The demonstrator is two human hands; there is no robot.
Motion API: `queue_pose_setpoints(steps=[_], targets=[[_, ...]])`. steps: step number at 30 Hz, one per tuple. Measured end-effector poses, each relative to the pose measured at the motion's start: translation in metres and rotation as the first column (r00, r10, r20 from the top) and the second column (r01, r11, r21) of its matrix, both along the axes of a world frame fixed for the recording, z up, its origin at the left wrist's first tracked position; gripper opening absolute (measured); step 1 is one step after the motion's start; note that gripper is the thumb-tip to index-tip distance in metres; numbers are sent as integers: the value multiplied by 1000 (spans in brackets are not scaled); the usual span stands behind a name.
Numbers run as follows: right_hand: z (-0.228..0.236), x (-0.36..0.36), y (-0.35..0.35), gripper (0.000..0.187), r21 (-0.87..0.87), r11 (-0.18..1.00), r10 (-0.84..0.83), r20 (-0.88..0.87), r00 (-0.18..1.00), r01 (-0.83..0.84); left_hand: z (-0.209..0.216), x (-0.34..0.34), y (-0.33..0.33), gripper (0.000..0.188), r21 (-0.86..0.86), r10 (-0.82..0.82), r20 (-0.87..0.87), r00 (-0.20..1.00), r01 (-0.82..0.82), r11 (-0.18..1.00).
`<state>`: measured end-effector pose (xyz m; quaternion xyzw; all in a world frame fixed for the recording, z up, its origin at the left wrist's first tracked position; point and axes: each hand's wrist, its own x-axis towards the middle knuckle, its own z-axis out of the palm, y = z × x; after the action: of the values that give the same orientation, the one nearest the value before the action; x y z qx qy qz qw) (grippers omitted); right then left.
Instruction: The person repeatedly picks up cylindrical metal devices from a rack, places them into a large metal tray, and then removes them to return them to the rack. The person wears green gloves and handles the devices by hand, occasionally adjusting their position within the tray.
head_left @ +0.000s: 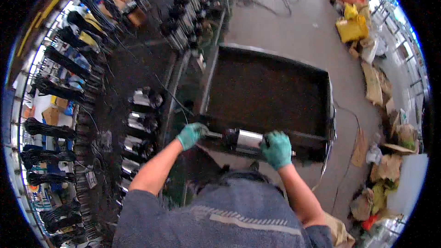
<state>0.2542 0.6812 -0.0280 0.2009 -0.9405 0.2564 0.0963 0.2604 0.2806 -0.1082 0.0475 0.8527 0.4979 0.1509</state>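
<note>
Both bare forearms stretched forward from the lower edge, elbows bent outward. Left hand (191, 135) in a green glove, grip closed around the thin shaft end of a shiny metal cylinder (245, 139). Right hand (277, 149), gloved the same, clamped over the cylinder's other end. Cylinder held level, at the near rim of a large dark bin (268, 92) on the concrete floor. Similar metal cylinders (140, 121) lined up on a rack to the left. Fingertips hidden; cylinder's underside hard to make out.
</note>
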Motion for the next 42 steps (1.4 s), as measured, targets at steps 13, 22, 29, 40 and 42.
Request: queue_pose_setpoints(steps=[13, 22, 29, 40, 42], targets=[[6, -1, -5, 12, -39, 998, -41, 57, 998, 43, 15, 20, 5, 32, 362, 223, 551, 804, -471, 804], [10, -2, -2, 12, -24, 999, -46, 84, 995, 48, 24, -26, -24, 37, -215, 162, 4, 987, -157, 964], [6, -2, 0, 11, -5, 999, -54, 84, 995, 54, 29, -66, -33, 45, -698, 23, 4, 1000, -13, 716], [4, 1, 4, 15, -86, 994, -55, 87, 995, 62, 109, -31, 26, 42, -747, 67, -87, 994, -110, 656], [2, -6, 11, 20, -365, 923, -25, 265, 964, 125, 117, -20, 49, 39, -605, 52, -153, 987, -135, 785]])
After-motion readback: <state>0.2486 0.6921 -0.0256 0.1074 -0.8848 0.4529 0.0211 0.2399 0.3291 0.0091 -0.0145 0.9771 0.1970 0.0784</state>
